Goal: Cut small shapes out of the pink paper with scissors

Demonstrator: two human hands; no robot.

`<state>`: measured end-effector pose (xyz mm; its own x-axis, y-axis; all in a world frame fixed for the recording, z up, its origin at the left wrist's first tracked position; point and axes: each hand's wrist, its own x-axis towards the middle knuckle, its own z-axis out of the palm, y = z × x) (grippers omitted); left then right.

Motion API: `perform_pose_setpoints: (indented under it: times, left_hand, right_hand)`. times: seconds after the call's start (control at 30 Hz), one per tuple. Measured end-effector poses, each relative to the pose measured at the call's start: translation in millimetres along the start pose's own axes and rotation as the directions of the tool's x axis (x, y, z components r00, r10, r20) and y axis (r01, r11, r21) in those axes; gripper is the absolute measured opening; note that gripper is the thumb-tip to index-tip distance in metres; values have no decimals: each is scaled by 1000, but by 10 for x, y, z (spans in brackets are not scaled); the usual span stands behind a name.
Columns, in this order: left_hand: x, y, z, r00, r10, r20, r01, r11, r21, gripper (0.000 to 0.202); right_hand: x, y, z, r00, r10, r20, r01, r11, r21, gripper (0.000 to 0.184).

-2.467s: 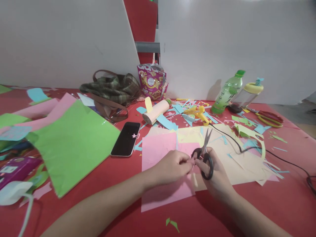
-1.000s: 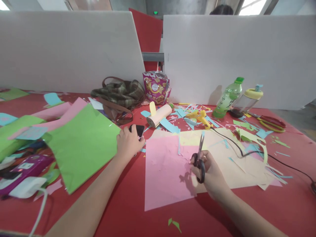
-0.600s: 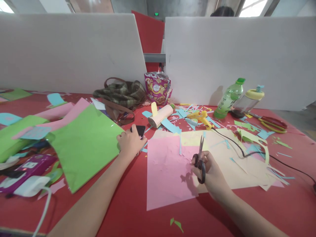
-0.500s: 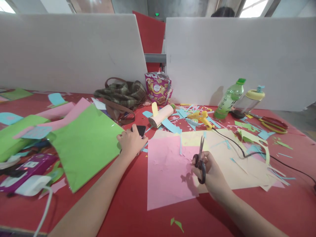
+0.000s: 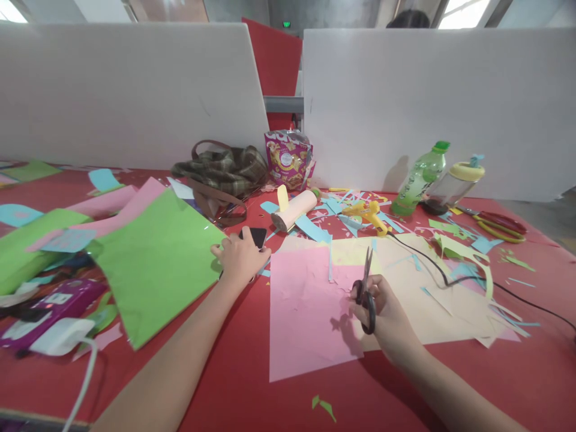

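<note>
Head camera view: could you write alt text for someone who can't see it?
A person's right hand holds black-handled scissors, blades up, over paper sheets on a red table, while the left hand covers much of a phone. Farther back are paper scraps, a yellow glue gun, a snack bag and a green bottle.

2 white panels stand at the back, with a red board showing in the gap between them. A plaid bag with brown straps lies before the left panel, a purple snack bag just beside it. Toward the right, a green-capped bottle stands just beside a yellow-lidded jar. Near the left edge, a white plug trails 1 white cable.
</note>
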<state>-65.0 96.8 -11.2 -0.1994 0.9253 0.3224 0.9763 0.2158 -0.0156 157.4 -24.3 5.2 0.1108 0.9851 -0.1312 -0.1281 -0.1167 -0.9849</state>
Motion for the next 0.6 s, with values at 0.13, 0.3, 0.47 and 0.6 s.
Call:
perform_pose_setpoints:
  times: [0.13,0.3,0.47,0.6]
  left_hand:
    - [-122,73,-116,992,96,-82,-102,992,-75,41]
    - [-464,322,-271,935,340,-99,-354,876,-328,26]
    - [-809,444,-407,752,657,-49,-508,531,-679,20]
    - [-957,457,-512,662,749,-7,-378,326,-867,23]
  right_hand:
    - [5,3,-9,1000,3,12,-3,1000,-1,30]
    - [11,6,-12,999,-23,-32,24,1000,20,31]
    - [14,15,-20,999,-42,-30,42,999,-4,30]
    - [0,32,-15,998,-60,10,60,998,-14,30]
